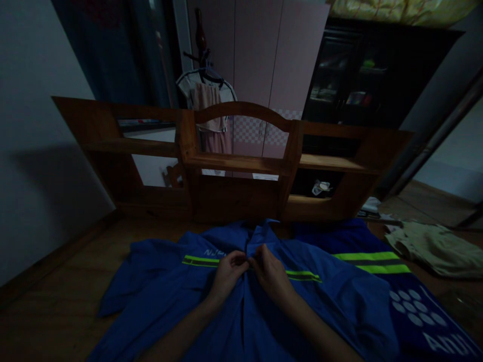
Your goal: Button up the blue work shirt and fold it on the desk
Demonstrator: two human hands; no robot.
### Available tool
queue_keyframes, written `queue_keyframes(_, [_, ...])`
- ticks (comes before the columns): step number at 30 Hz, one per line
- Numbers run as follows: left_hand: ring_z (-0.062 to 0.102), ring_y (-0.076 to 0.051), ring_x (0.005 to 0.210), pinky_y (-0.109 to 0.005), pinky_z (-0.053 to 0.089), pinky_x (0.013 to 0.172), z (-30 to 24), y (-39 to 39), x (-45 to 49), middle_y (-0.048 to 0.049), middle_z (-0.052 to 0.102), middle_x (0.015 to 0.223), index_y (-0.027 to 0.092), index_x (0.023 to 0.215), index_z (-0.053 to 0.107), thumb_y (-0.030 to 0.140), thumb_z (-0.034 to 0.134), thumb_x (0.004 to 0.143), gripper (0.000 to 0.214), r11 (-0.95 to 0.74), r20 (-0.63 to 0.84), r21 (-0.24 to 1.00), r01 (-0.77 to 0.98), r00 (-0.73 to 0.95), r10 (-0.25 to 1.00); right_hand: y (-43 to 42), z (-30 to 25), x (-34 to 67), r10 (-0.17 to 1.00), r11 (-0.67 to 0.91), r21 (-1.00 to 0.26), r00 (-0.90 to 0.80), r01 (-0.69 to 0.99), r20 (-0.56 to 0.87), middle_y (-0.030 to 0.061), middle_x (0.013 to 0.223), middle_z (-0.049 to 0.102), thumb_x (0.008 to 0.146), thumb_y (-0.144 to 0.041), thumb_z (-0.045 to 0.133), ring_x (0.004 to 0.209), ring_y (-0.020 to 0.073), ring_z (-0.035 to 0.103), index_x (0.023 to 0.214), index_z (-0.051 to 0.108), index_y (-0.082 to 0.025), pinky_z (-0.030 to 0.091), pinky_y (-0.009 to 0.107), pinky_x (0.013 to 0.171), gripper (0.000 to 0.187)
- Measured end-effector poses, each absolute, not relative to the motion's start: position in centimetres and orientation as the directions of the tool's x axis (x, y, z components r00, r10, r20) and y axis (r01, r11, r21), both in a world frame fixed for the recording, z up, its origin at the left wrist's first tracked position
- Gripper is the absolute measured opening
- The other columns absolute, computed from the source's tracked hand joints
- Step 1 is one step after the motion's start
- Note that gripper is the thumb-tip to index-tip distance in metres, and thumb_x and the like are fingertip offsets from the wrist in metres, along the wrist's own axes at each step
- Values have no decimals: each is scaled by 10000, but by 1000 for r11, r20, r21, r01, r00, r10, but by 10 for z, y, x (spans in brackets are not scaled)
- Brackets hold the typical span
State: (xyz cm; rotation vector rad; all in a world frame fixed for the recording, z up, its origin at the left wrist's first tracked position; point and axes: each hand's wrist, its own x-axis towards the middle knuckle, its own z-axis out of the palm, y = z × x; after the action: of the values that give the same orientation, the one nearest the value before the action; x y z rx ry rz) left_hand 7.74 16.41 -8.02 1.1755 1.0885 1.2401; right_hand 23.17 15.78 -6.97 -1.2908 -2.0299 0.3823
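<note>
A blue work shirt (169, 296) with yellow-green reflective strips lies spread out, its collar toward the headboard and its front opening running down the middle. My left hand (230, 274) pinches the shirt's front edge at chest height, fingers curled. Right beside it, my right hand (268, 271) grips the opposite edge, and the fingertips of both hands nearly meet. Any button between them is too small and dark to make out. White letters show on the chest, partly covered by my left hand.
A wooden headboard with shelves (237, 163) stands just beyond the collar. To the right lie a darker blue garment (362, 281) with reflective bands and a pale crumpled cloth (433, 246). Bare wooden boards (49, 311) show at left. Behind are a pink wardrobe (254, 55) and a coat stand (200, 37).
</note>
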Motion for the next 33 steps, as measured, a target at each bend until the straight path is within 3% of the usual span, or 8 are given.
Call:
queue_keyframes(18, [631,-186,789,-271,471,736,-81,165,75,-37,677,796,149,817,655,241,682,634,206,-33,35,999,-34,72,997,158,-60,236,864,496,-483,-357,722,354,28,809,598,929,-231,438,692,153,577,901,446,-201,351,241,611,42])
queue_keyframes(21, [633,-197,791,-282,478,736,-75,163,74,-42,685,791,155,787,664,269,697,628,199,-39,39,999,-2,81,996,157,-57,236,871,488,-542,-338,684,357,22,791,594,925,-251,446,686,148,570,891,470,-197,357,237,620,68])
queue_keyframes(24, [631,-196,777,-277,479,715,-72,162,74,-47,682,782,150,770,661,267,697,638,180,-43,41,999,17,112,993,160,-58,239,892,451,-681,-312,577,326,11,742,586,921,-310,457,665,138,558,864,503,-190,371,228,616,140])
queue_keyframes(28, [633,-193,776,-278,482,716,-76,162,74,-47,680,796,145,804,654,252,685,663,180,-73,66,997,40,151,986,175,-68,245,948,187,-930,-304,315,88,-24,614,544,830,-465,572,523,108,506,772,523,-174,356,201,492,300])
queue_keyframes(33, [643,-188,768,-275,490,717,-80,160,78,-50,678,822,153,830,642,248,646,711,152,-125,108,985,118,146,983,190,-80,250,932,-69,-983,-339,173,-125,-51,451,500,692,-554,672,377,78,425,691,530,-156,286,190,400,423])
